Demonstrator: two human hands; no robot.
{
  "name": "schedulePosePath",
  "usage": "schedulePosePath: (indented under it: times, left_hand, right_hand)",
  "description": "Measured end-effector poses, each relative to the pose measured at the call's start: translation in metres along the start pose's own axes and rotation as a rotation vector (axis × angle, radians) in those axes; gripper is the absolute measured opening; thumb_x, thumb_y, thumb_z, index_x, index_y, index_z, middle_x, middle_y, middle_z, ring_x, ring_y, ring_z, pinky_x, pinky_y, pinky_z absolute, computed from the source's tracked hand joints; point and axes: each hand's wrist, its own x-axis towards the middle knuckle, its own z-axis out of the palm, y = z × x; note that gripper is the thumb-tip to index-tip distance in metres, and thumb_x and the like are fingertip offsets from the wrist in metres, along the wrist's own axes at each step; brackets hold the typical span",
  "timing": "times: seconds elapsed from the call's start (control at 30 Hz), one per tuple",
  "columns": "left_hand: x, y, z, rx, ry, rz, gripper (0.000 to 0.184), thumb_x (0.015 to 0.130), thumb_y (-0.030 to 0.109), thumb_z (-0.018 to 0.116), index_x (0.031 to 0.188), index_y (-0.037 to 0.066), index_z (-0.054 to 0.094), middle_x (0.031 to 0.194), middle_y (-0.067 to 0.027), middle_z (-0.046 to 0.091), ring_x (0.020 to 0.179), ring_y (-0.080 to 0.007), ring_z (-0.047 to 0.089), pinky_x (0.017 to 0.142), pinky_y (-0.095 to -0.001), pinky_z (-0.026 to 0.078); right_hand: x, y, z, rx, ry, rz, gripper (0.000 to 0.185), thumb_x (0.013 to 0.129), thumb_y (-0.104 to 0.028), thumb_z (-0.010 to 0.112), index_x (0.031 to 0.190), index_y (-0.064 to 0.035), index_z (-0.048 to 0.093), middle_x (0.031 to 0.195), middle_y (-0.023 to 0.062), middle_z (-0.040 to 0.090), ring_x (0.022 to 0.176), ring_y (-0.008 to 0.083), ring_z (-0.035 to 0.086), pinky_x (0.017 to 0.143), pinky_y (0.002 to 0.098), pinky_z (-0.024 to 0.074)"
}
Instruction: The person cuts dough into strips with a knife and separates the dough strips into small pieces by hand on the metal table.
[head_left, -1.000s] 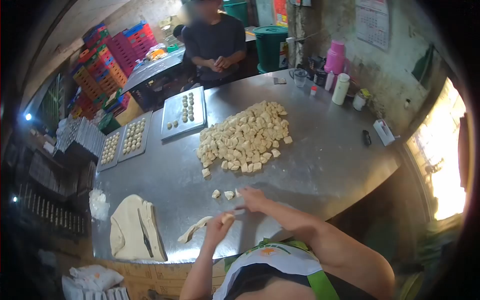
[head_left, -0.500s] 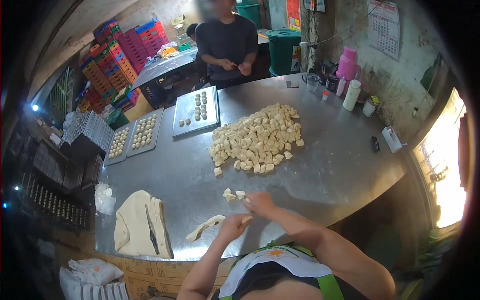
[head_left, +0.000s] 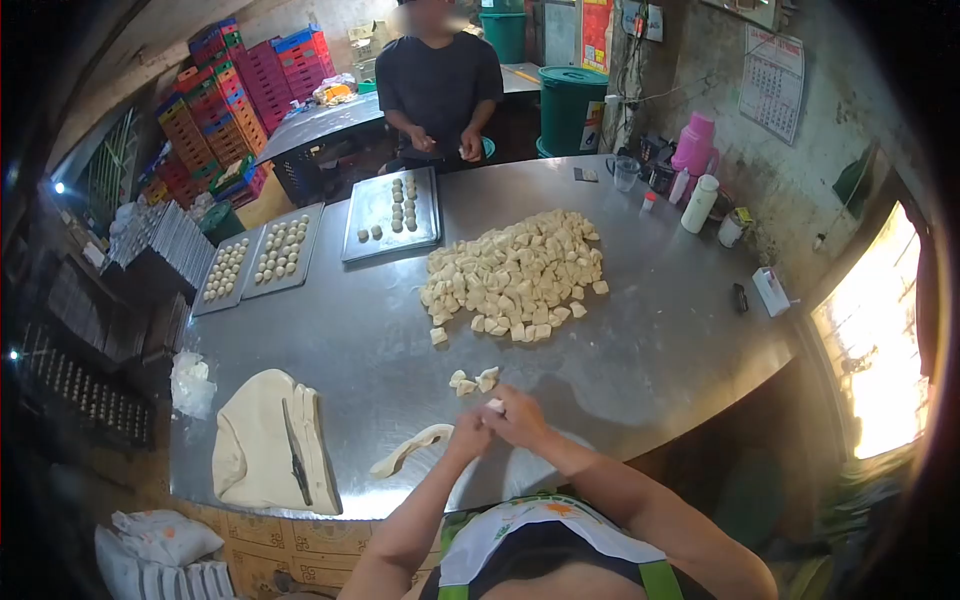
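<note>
My left hand (head_left: 467,439) is closed around one end of a dough strip (head_left: 408,451), whose rest curves over the steel table. My right hand (head_left: 516,416) meets it, fingers closed on a small pale dough piece (head_left: 495,405). Just beyond my hands lie a few torn dough pieces (head_left: 463,382). Farther back is a large heap of dough pieces (head_left: 515,270). To the left, a thick folded dough slab (head_left: 250,445) has a long dark knife (head_left: 294,445) lying on it.
Trays of dough balls (head_left: 284,252) stand at the far left, and a baking tray (head_left: 430,215) sits before a person in a dark shirt (head_left: 438,85). A plastic bag (head_left: 192,385) is near the left edge. Bottles and a pink thermos (head_left: 694,145) stand at the far right.
My hands have come together, the right moving back toward the left. Another dough piece lies with the loose ones. The person opposite has moved their hands apart, and the view has shifted slightly.
</note>
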Motion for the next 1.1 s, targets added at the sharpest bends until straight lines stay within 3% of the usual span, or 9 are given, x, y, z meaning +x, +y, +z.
schedulePosePath:
  times: [0.1, 0.27, 0.37, 0.53, 0.63, 0.73, 0.87, 0.97, 1.1]
  left_hand:
    - [-0.013, 0.046, -0.005, 0.420, -0.423, -0.087, 0.041, 0.083, 0.003, 0.060, 0.123, 0.005, 0.064, 0.098, -0.0150, 0.071, 0.098, -0.0351, 0.069, 0.085, -0.0425, 0.053]
    - [-0.021, 0.045, -0.003, -0.114, -0.250, -0.297, 0.039, 0.083, 0.004, 0.061, 0.122, 0.006, 0.066, 0.099, -0.0141, 0.072, 0.098, -0.0356, 0.068, 0.085, -0.0431, 0.053]
    - [-0.016, 0.016, 0.014, 0.233, 0.283, 0.154, 0.037, 0.086, 0.004, 0.054, 0.121, 0.002, 0.065, 0.093, -0.0112, 0.072, 0.093, -0.0355, 0.069, 0.082, -0.0401, 0.053]
    - [-0.013, 0.030, -0.007, -0.053, 0.210, -0.042, 0.027, 0.086, 0.008, 0.062, 0.112, 0.005, 0.069, 0.090, -0.0136, 0.072, 0.093, -0.0370, 0.068, 0.080, -0.0467, 0.052]
    - [-0.023, 0.011, 0.008, 0.253, 0.104, -0.179, 0.020, 0.088, 0.013, 0.063, 0.106, 0.004, 0.068, 0.091, -0.0164, 0.071, 0.093, -0.0367, 0.068, 0.081, -0.0450, 0.052]
    - [-0.029, 0.058, 0.009, 0.465, -0.151, -0.376, 0.017, 0.089, 0.013, 0.061, 0.102, 0.004, 0.067, 0.092, -0.0184, 0.070, 0.094, -0.0367, 0.068, 0.083, -0.0447, 0.052]
    - [-0.040, 0.071, 0.001, 0.045, -0.025, -0.191, 0.020, 0.089, 0.009, 0.059, 0.106, 0.004, 0.067, 0.093, -0.0180, 0.070, 0.094, -0.0349, 0.069, 0.082, -0.0446, 0.052]
    - [-0.038, 0.000, 0.007, 0.088, 0.402, 0.038, 0.024, 0.088, 0.007, 0.057, 0.110, 0.006, 0.067, 0.094, -0.0179, 0.070, 0.093, -0.0309, 0.070, 0.081, -0.0432, 0.052]
    - [-0.021, 0.011, -0.024, 0.113, 0.205, 0.127, 0.030, 0.087, 0.006, 0.058, 0.115, 0.008, 0.067, 0.093, -0.0174, 0.071, 0.091, -0.0282, 0.070, 0.080, -0.0416, 0.053]
  right_hand:
    - [0.011, 0.029, -0.014, -0.451, -0.423, 0.394, 0.048, 0.085, -0.034, 0.070, 0.124, -0.0089, 0.059, 0.111, 0.0159, 0.062, 0.100, 0.0375, 0.062, 0.085, 0.0438, 0.0512]
    - [-0.011, 0.056, -0.014, -0.394, -0.119, 0.195, 0.046, 0.084, -0.034, 0.071, 0.121, -0.0091, 0.060, 0.105, 0.0166, 0.064, 0.096, 0.0365, 0.063, 0.083, 0.0438, 0.0515]
    - [0.002, 0.025, -0.015, -0.042, -0.135, -0.173, 0.046, 0.080, -0.037, 0.073, 0.112, -0.0072, 0.060, 0.105, 0.0206, 0.066, 0.098, 0.0383, 0.064, 0.083, 0.0452, 0.0518]
    - [0.001, -0.008, -0.015, 0.179, -0.248, -0.064, 0.045, 0.081, -0.038, 0.073, 0.113, -0.0079, 0.060, 0.097, 0.0191, 0.066, 0.093, 0.0398, 0.064, 0.085, 0.0468, 0.0513]
    - [0.011, -0.002, -0.009, 0.113, -0.232, 0.069, 0.044, 0.083, -0.040, 0.071, 0.113, -0.0081, 0.060, 0.095, 0.0182, 0.066, 0.091, 0.0405, 0.064, 0.086, 0.0476, 0.0510]
    - [0.022, 0.032, -0.006, -0.311, -0.359, 0.192, 0.046, 0.083, -0.040, 0.071, 0.112, -0.0050, 0.060, 0.095, 0.0178, 0.065, 0.092, 0.0357, 0.064, 0.079, 0.0439, 0.0512]
    - [0.011, 0.030, -0.020, -0.378, -0.357, 0.117, 0.044, 0.087, -0.044, 0.065, 0.114, -0.0091, 0.061, 0.100, 0.0189, 0.066, 0.095, 0.0383, 0.064, 0.087, 0.0472, 0.0509]
    - [0.003, 0.010, 0.000, -0.138, -0.140, -0.289, 0.041, 0.087, -0.042, 0.065, 0.113, -0.0110, 0.062, 0.102, 0.0190, 0.066, 0.097, 0.0375, 0.064, 0.086, 0.0467, 0.0511]
    - [0.009, -0.003, 0.014, 0.180, -0.214, -0.270, 0.040, 0.086, -0.040, 0.066, 0.113, -0.0111, 0.062, 0.101, 0.0187, 0.066, 0.097, 0.0380, 0.064, 0.085, 0.0470, 0.0509]
